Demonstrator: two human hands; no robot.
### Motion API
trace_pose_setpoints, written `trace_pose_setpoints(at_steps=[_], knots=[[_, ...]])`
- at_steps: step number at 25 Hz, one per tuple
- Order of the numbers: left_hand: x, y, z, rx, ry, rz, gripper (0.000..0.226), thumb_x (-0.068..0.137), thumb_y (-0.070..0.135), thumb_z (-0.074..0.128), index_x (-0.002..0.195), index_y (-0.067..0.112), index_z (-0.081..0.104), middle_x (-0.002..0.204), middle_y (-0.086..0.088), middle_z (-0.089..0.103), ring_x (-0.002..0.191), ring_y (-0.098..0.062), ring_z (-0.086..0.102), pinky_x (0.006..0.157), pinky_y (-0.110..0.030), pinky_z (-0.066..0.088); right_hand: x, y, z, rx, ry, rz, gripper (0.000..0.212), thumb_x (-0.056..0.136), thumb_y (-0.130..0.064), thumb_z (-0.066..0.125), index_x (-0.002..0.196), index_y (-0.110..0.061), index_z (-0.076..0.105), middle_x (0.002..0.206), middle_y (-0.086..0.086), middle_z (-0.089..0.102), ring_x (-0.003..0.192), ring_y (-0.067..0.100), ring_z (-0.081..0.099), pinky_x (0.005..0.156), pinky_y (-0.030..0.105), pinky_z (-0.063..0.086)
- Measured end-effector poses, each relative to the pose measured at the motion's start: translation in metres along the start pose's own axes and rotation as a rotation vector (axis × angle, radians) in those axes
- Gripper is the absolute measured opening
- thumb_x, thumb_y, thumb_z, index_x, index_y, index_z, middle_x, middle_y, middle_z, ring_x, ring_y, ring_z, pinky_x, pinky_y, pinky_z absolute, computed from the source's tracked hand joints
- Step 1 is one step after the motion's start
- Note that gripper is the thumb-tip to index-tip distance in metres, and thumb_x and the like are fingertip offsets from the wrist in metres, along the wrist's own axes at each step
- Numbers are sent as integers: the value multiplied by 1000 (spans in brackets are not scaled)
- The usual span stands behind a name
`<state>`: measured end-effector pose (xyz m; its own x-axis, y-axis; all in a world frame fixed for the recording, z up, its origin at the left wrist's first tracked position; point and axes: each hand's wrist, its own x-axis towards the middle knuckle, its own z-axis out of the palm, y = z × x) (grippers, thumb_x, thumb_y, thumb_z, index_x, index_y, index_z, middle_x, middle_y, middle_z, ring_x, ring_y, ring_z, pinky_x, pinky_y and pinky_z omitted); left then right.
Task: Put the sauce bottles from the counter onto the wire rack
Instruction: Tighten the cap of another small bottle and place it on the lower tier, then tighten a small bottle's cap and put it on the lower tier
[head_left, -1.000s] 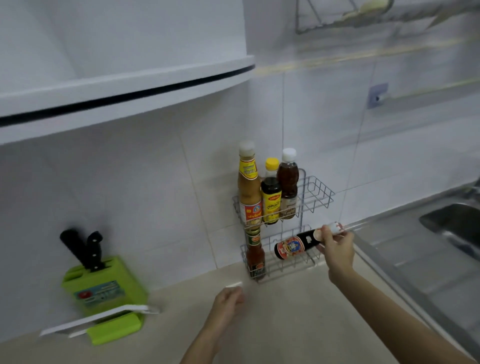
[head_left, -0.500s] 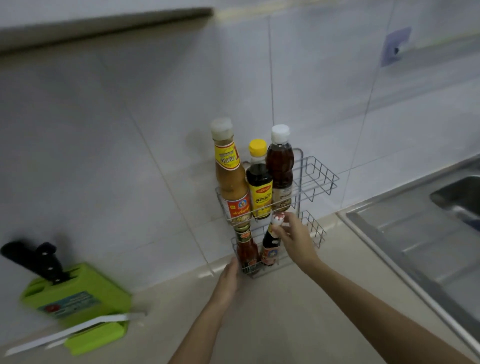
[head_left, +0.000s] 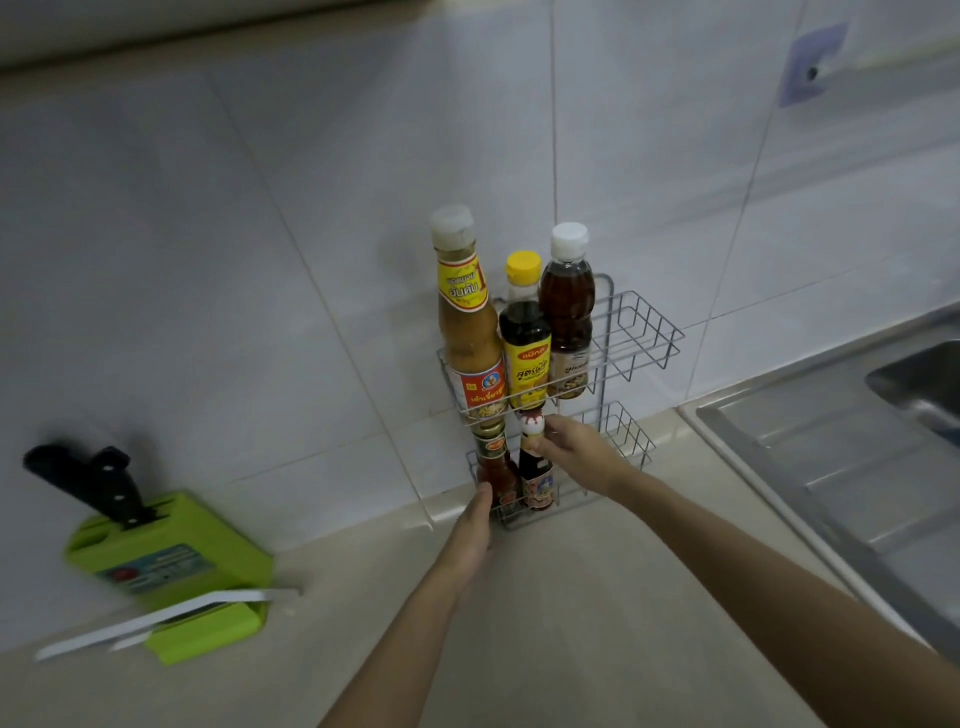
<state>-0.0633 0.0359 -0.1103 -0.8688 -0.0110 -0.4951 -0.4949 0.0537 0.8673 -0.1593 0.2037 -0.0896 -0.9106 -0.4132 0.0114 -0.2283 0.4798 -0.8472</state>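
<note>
- Step in hand: seating the small dark sauce bottle with white cap upright in the lower tier of the grey two-tier wire rack, beside a red sauce bottle.
- Right hand: fingers pinched on the dark bottle's neck.
- Left hand: loosely open, fingertips at the rack's lower front, holding nothing.
- Next, likely: release, confirm the bottle stands.

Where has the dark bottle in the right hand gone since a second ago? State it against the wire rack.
Yes, it moved: the dark bottle went from lying tilted outside the wire rack to upright in its lower tier, right hand at its neck.
</note>
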Motion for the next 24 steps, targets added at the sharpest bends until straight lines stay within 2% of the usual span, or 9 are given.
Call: trace_pose_setpoints(at_steps=[4,6,8,10,12,17,19,21,24], knots=[[-16,-5,-9,111,-9,-27,69,93,66,25,151,29,25,157,5,30,144,-19,30,114,-40,29,-24,-2,-13,-382,-23,20,57,95,-43,46,138,-5,41,137,16,51,125,29,51,102,44,43],[-34,-14,-14,150,-8,-56,60,94,58,36,142,21,41,146,0,43,136,-19,41,108,-35,36,-49,-15,-14,-463,37,-118,47,96,-38,47,133,-9,47,129,12,56,116,25,56,96,41,47],[-62,-28,-18,183,-26,-57,35,95,46,47,113,20,60,122,-5,58,111,-17,56,89,-26,45,-82,-44,-11,-437,6,-286,34,95,-35,51,120,-13,58,113,5,63,99,16,61,85,34,50],[-91,-49,-22,215,-42,-61,18,97,34,51,95,19,60,102,-5,62,85,-12,59,72,-18,45,-117,-68,-4,-455,-182,-382,24,94,-34,52,104,-15,65,97,1,68,82,11,60,73,27,49],[-120,-73,-22,227,-44,-48,13,97,25,51,95,15,59,96,-5,63,78,-9,59,66,-13,47,-152,-77,8,-511,-370,-389,25,94,-36,50,92,-16,67,86,-2,69,72,10,62,67,25,49],[-165,-118,-17,378,-153,14,11,94,11,55,102,6,59,100,-12,62,92,-18,60,75,-17,51,-211,-59,28,-520,-524,-237,25,94,-33,49,91,-15,66,84,-2,71,68,11,67,65,23,53],[-175,-132,-10,453,-164,51,19,91,6,56,109,5,62,106,-14,67,96,-16,62,84,-24,52,-228,-56,30,-439,-488,-193,21,94,-29,51,92,-16,67,86,-1,72,69,12,68,66,22,53],[-185,-144,-3,529,-187,107,30,86,2,57,116,5,62,116,-14,68,100,-14,63,89,-20,51,-245,-63,32,-296,-419,-159,22,96,-29,49,95,-16,67,89,-2,72,72,10,68,68,22,53],[-198,-162,8,500,-273,123,51,75,12,71,124,13,58,124,-5,64,114,-14,61,95,-21,50,-270,-77,34,-317,-391,-273,29,96,-39,48,107,-18,65,101,-3,66,80,6,64,74,21,52]])
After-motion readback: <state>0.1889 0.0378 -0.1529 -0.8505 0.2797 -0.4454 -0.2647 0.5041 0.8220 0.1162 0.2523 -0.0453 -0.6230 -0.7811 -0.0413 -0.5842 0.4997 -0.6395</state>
